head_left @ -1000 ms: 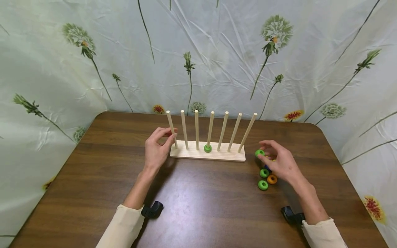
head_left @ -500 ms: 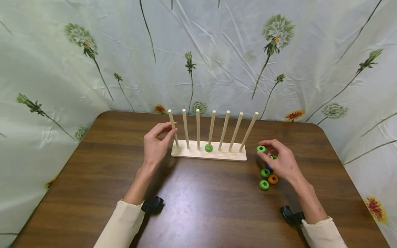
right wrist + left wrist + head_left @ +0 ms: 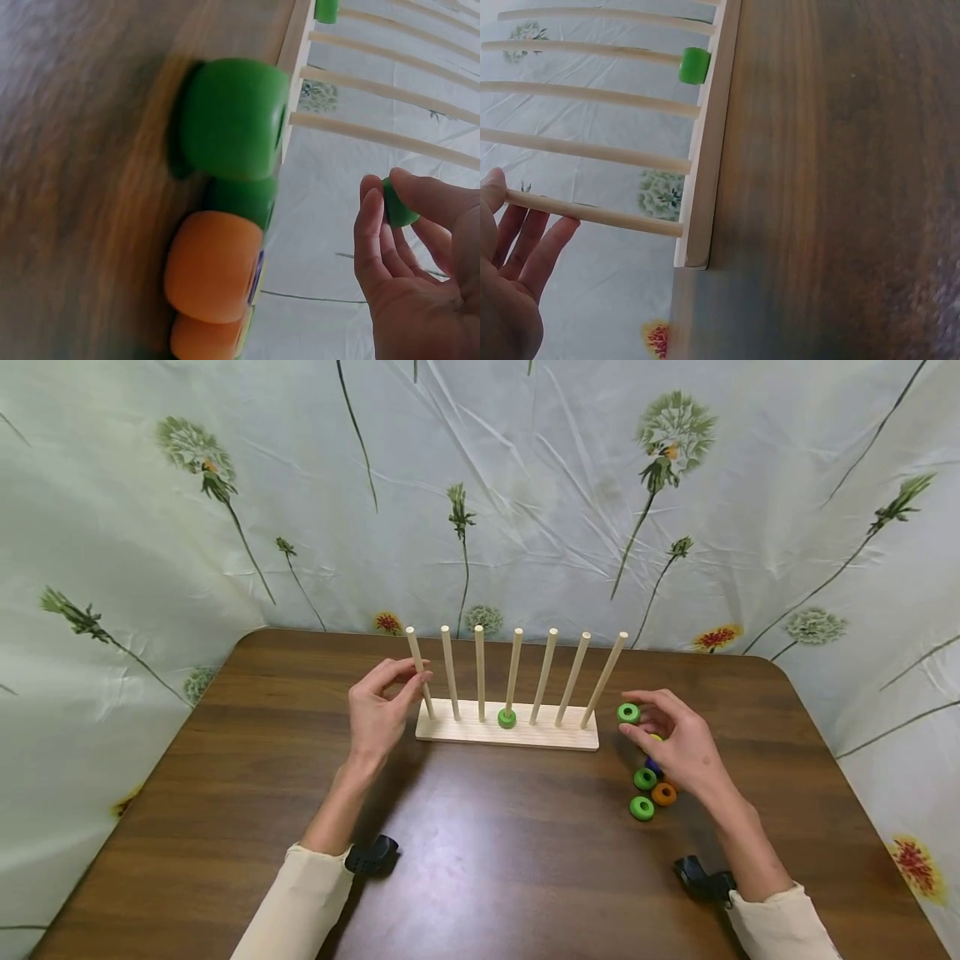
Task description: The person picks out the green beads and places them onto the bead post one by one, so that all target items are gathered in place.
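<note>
left hand [image 3: 378,714] pinching left-end peg [image 3: 596,215] | right hand [image 3: 678,743] pinching 1 green ring [image 3: 399,206] above counter [image 3: 510,860] | 7 pegs [image 3: 513,672], 1 wooden base [image 3: 465,735], fourth bearing 1 green ring [image 3: 507,718] | loose: 2 green rings [image 3: 234,120], 2 orange rings [image 3: 214,266], others partly hidden

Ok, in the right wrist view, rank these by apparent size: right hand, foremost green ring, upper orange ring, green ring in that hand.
1. Right hand, even cropped
2. Foremost green ring and upper orange ring: too alike to rank
3. Held green ring, clearly smallest
</note>
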The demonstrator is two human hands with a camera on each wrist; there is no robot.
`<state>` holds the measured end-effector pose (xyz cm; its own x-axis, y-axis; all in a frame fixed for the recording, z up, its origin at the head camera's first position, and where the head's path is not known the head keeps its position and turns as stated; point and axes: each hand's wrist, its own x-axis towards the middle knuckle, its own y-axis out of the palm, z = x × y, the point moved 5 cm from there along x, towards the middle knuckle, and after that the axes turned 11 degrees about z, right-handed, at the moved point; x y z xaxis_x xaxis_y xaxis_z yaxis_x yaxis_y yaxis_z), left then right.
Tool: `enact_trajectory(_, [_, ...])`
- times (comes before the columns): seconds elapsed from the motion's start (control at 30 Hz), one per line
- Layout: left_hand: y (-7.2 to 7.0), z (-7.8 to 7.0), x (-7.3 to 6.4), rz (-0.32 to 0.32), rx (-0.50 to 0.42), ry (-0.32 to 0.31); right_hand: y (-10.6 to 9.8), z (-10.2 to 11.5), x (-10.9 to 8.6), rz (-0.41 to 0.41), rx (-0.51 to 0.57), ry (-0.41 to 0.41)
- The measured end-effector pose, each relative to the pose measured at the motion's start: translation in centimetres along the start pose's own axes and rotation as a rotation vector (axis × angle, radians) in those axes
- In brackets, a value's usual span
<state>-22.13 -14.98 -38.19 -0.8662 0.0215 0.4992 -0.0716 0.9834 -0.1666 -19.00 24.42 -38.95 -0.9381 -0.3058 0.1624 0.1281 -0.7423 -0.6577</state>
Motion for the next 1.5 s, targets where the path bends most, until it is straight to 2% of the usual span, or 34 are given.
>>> enact_trajectory(0.13, [0.3,0.1,0.0,0.001,0.002,0.013,-0.4,0.2,-0.3,-0.018,0.035,-0.015])
enact_trajectory(0.3, [-0.1,-0.1,0.1,-0.019,0.014,0.021,-0.3,0.6,0.1,-0.041,0.078,-0.047])
enact_trajectory(0.57, [0.1,0.0,-0.1,-0.027,0.005,-0.002,-0.7,1.5,0.0,-0.104,0.062,-0.058])
enact_trajectory(0.87, [0.1,-0.1,0.0,-0.032,0.037,-0.002,-0.6,2.3,0.4,-0.129,0.106,-0.049])
enact_trajectory(1.27, [0.1,0.1,-0.2,-0.041,0.047,-0.019,-0.5,3.2,0.5,-0.147,0.156,-0.108])
enact_trajectory(1.5, [0.0,0.0,-0.3,-0.023,0.048,-0.025,-0.4,4.2,0.5,-0.163,0.159,-0.157])
